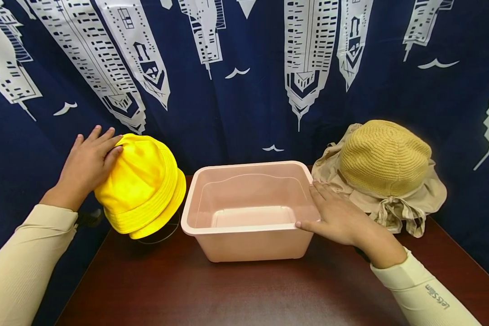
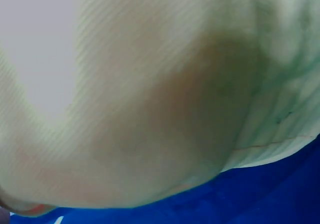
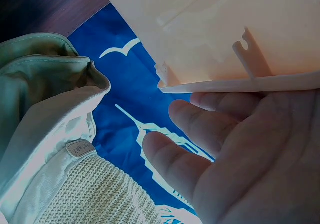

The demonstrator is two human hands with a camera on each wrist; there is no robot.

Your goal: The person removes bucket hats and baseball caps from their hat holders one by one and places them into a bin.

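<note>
Spread left hand [image 1: 87, 163] touches yellow hat [image 1: 144, 183], spread right hand [image 1: 340, 215] the pink tub [image 1: 252, 246], straw hat [image 1: 385, 158] beside it.

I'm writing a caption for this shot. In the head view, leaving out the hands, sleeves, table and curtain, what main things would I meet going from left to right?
Yellow hat → bin → tan hat.

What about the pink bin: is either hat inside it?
No, the head view shows both the yellow hat and the beige hat outside the pink bin, one on either side.
</note>
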